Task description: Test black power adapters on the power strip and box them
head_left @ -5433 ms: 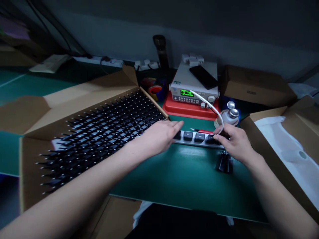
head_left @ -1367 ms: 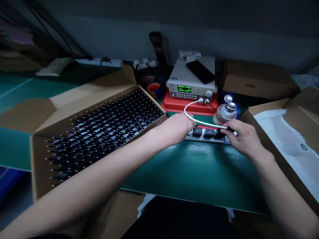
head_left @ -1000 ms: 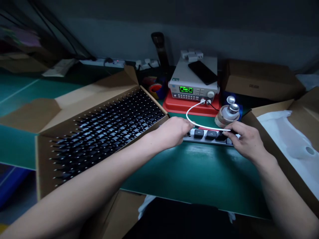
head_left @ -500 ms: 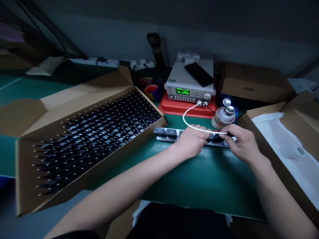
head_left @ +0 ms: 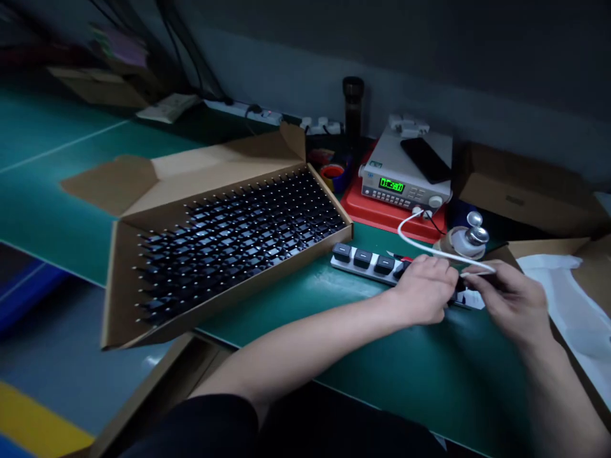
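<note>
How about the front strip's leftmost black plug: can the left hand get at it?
Probably yes: the left hand is at the same strip, and nothing covers the leftmost plug.

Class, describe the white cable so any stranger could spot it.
Find the grey instrument with the green display. From its front, the white cable curves forward to the right hand. It is thicker and paler than the black lead beside it.

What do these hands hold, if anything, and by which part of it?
The right hand holds the white cable near its end away from the instrument. The left hand is at the power strip; whether it grips anything cannot be told.
</note>
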`<control>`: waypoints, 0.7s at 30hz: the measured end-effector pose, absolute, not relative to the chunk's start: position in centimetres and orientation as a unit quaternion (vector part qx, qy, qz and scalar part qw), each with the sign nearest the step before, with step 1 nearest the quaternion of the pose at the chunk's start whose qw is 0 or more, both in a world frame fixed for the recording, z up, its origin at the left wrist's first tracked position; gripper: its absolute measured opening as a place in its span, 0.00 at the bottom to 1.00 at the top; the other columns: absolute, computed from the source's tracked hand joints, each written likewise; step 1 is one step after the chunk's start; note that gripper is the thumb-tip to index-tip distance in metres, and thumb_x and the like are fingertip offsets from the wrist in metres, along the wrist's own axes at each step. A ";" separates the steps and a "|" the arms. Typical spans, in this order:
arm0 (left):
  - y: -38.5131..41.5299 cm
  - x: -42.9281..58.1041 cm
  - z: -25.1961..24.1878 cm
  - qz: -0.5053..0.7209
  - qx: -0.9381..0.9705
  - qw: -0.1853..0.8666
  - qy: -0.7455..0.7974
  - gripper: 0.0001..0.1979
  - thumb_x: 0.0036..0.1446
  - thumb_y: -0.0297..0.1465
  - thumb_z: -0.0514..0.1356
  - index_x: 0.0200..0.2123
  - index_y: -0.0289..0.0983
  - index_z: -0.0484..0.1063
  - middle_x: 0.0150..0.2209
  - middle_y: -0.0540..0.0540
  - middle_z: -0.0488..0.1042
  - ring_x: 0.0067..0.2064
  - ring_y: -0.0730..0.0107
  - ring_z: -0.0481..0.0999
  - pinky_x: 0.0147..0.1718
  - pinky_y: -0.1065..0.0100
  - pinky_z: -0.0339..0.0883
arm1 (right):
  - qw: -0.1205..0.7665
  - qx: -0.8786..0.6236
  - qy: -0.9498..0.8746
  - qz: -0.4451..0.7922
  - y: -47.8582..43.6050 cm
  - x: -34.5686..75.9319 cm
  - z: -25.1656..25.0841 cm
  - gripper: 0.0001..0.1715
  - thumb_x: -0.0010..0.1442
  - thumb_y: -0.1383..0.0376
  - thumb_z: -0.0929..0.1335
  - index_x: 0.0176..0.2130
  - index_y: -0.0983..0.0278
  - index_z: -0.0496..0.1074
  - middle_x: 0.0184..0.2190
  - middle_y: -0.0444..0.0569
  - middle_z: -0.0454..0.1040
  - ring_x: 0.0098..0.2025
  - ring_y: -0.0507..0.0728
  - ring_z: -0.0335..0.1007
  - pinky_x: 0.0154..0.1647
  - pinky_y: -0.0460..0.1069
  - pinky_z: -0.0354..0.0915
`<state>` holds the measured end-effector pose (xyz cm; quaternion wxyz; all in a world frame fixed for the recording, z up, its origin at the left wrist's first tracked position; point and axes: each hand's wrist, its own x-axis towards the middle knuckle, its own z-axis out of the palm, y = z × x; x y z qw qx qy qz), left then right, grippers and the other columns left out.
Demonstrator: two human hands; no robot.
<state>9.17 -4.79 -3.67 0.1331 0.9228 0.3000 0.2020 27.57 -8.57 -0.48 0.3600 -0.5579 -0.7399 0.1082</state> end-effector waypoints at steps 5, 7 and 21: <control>-5.7 7.7 -3.5 0.261 0.917 0.246 0.176 0.18 0.52 0.24 0.60 0.48 0.31 0.66 0.45 0.37 0.74 0.50 0.55 0.73 0.51 0.56 0.68 | 0.478 -0.533 -0.673 0.183 -7.3 23.9 2.2 0.05 0.60 0.61 0.73 0.38 0.59 0.75 0.37 0.51 0.78 0.38 0.61 0.76 0.38 0.57 0.74; -7.2 6.4 -3.7 0.268 0.900 0.300 0.167 0.21 0.50 0.27 0.62 0.48 0.32 0.66 0.45 0.38 0.75 0.48 0.55 0.74 0.49 0.57 0.70 | 0.467 -0.498 -0.687 0.249 -6.4 21.4 2.0 0.05 0.61 0.62 0.72 0.37 0.60 0.74 0.39 0.51 0.78 0.39 0.60 0.76 0.37 0.56 0.75; -12.9 -16.2 -2.4 0.348 0.695 0.513 0.364 0.35 0.54 0.36 0.65 0.65 0.41 0.62 0.55 0.40 0.74 0.52 0.58 0.76 0.51 0.57 0.71 | 0.209 -0.471 -0.855 0.055 -2.9 16.7 -2.4 0.15 0.63 0.44 0.64 0.35 0.49 0.69 0.30 0.52 0.76 0.28 0.65 0.74 0.23 0.57 0.62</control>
